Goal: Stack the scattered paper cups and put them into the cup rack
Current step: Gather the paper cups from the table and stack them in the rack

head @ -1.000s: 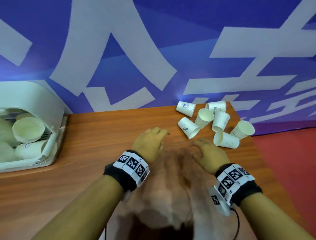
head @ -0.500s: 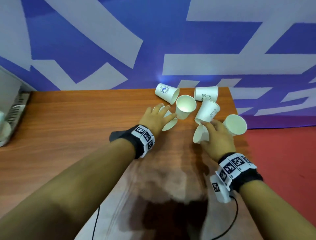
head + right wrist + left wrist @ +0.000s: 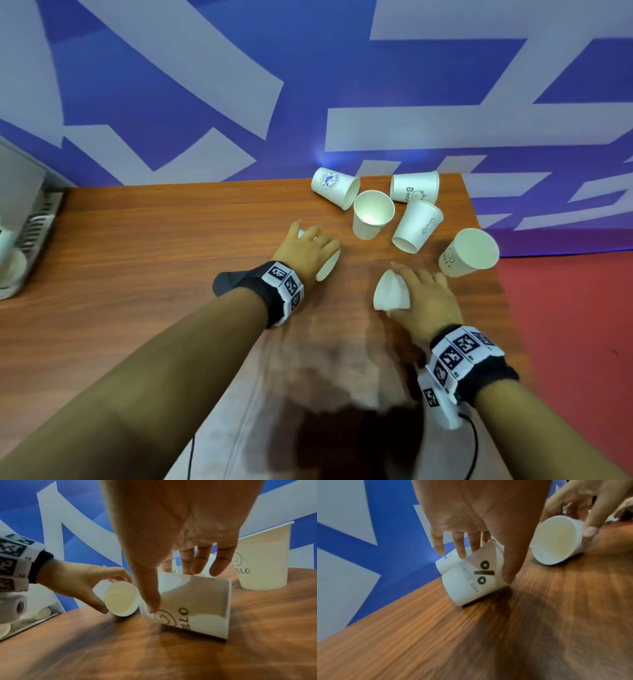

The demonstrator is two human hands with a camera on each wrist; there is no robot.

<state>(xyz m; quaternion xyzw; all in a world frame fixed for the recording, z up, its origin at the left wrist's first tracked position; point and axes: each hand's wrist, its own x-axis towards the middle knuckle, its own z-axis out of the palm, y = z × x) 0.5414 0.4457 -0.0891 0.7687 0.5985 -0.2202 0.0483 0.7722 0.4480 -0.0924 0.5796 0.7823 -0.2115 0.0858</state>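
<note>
Several white paper cups lie scattered at the table's far right. My left hand (image 3: 313, 250) grips one lying on its side, the "NICE DAY" cup (image 3: 467, 586), thumb on one flank and fingers on the other. My right hand (image 3: 416, 291) holds a second cup (image 3: 390, 296), printed "HELLO" (image 3: 197, 609), tilted with one edge on the table. Loose cups nearby: one with a blue logo (image 3: 334, 188), one with its mouth facing me (image 3: 373, 214), one printed cup (image 3: 414, 186), one tipped cup (image 3: 416, 226) and one upright cup (image 3: 469, 253). The cup rack (image 3: 37, 219) sits at the far left.
The wooden table (image 3: 154, 246) ends just right of the cups, above a red floor (image 3: 575, 325). A blue and white wall (image 3: 205, 85) stands right behind the table. The rack holds some cups (image 3: 12, 263).
Both hands reached from the table's middle to the cups and each took hold of one. The right hand has drawn its cup nearer. The view swung right, pushing the rack to the left edge.
</note>
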